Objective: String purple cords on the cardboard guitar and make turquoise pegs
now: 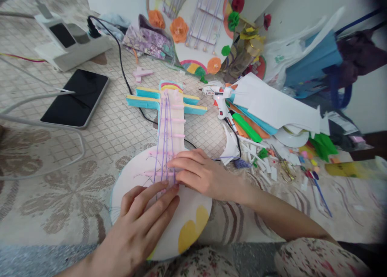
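Note:
A handmade paper guitar (193, 212) lies face up before me, with a round white body and a pale neck edged in blue. Several strands of purple yarn (165, 140) run down the neck as strings, crossing pink strips. My left hand (139, 220) lies over the body, fingers stretched out, their tips at the lower ends of the yarn. From the right, my right hand (205, 176) reaches across with its fingers extended and slightly bent, touching the yarn just above the left fingertips. Its thumb is hidden. Blue-and-yellow pegs (195, 104) stick out at the head.
A white glue gun (220, 100) rests right of the neck, its black cable passing under the guitar. Paper sheets (278, 104), scissors (286, 171) and scraps lie at right. At left are a tablet (77, 98) and a power strip (75, 53). A decorated guitar (196, 55) stands behind.

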Demonstrator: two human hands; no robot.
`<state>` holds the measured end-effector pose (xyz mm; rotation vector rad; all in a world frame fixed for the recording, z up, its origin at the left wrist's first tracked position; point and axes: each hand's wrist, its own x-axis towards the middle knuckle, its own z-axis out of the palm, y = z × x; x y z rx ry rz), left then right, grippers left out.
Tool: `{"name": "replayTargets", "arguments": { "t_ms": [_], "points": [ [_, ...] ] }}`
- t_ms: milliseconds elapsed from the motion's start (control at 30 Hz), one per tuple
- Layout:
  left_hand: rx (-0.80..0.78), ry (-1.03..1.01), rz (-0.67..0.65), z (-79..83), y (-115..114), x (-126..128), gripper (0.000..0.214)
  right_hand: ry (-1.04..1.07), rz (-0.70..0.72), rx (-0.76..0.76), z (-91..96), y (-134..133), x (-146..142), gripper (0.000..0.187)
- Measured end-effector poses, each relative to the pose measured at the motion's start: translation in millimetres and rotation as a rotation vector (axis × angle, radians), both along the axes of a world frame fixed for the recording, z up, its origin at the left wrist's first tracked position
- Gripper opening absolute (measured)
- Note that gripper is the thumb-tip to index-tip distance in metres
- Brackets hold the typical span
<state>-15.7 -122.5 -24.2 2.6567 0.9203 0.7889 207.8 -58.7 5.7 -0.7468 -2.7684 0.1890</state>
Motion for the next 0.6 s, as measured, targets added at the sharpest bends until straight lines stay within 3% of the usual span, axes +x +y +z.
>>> {"name": "replayTargets", "arguments": {
  "t_ms": [600],
  "points": [
    [0.013,0.015,0.0,-2.8,-0.3,-0.5,0.036,-0.002,0.013,0.008,-0.3,0.5,-0.3,0.02]
  ]
}}
